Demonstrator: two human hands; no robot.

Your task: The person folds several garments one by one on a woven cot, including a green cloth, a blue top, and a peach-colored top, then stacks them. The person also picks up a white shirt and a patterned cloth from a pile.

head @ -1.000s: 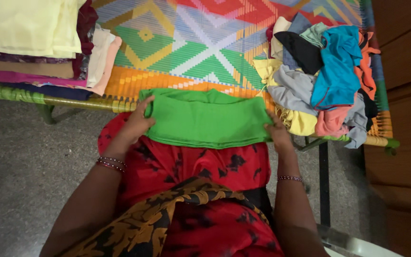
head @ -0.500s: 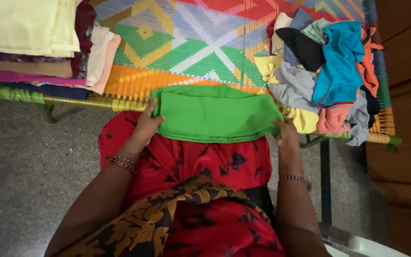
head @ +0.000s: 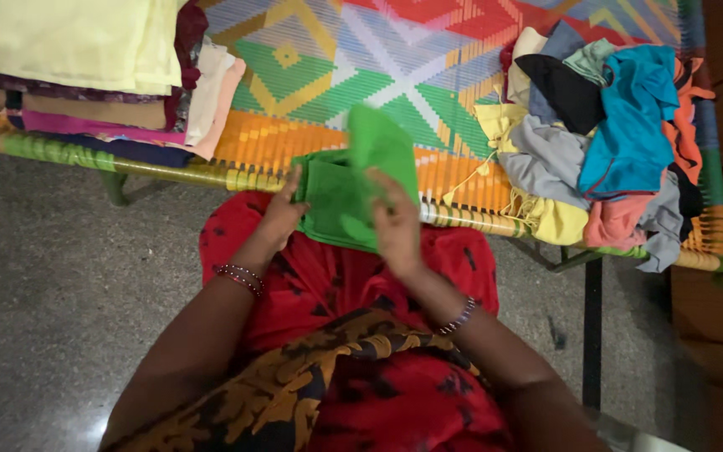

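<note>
The green cloth [head: 353, 188] sits at the near edge of the woven cot [head: 361, 67], partly over the person's red-clad lap, roughly at the middle of that edge. The left hand [head: 282, 213] grips the cloth's left end, thumb on top and fingers curled underneath. The right hand [head: 395, 222] pinches the other end and has it lifted and turned over toward the left, so that one flap of green stands up above the rest and the cloth looks half as wide as it is long. Both hands are closed on the fabric, close to each other, with only the folded bundle between them.

At the cot's far left corner lies a stack of folded clothes [head: 94, 75], pale yellow on top with pink, cream and dark layers below, squared up against the left part of the near edge. Along the right edge is a loose heap of unfolded clothes [head: 604, 142]: blue, grey, yellow, black and salmon pieces tangled together, some hanging over the near rail. The heap lies just beside the green cloth, not touching it. A grey stone floor [head: 52, 293] shows below the cot
</note>
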